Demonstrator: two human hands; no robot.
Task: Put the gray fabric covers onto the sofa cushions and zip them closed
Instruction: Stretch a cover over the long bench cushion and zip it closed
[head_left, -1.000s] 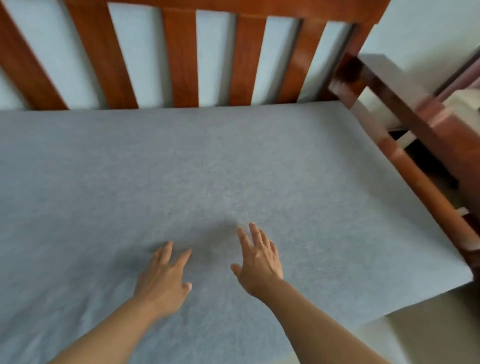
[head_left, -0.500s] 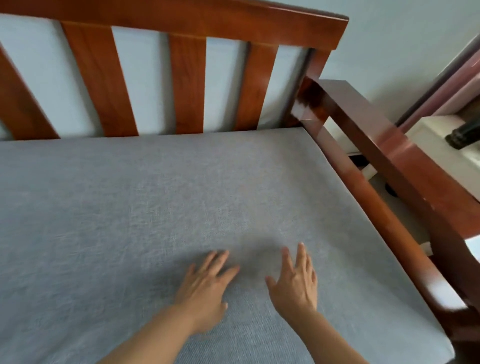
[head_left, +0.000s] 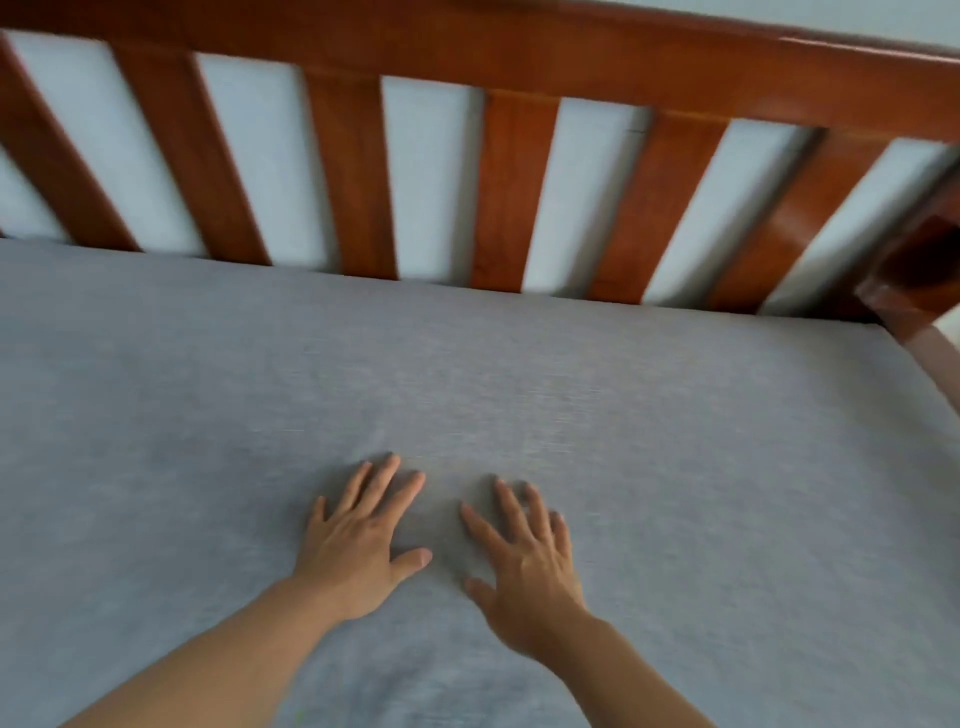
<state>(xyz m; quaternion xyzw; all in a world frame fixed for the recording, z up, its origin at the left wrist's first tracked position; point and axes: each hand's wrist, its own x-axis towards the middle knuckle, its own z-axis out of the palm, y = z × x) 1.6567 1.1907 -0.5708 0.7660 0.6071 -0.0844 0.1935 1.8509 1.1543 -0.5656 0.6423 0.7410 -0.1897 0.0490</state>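
Note:
A large seat cushion in a gray fabric cover (head_left: 649, 415) lies flat on the wooden sofa frame and fills most of the view. The cover looks smooth, and no zipper shows. My left hand (head_left: 358, 540) rests palm down on the gray fabric near the lower middle, fingers spread. My right hand (head_left: 524, 561) lies flat just to its right, fingers also spread, a small gap between the two hands. Neither hand holds anything.
The sofa's slatted wooden backrest (head_left: 514, 192) runs along the far edge of the cushion, with a pale wall behind the slats. A wooden armrest (head_left: 919, 280) closes the right end.
The view has swung left, so the armrest has slid to the right edge. Both hands have moved forward on the cushion and now press flat with fingers wider apart.

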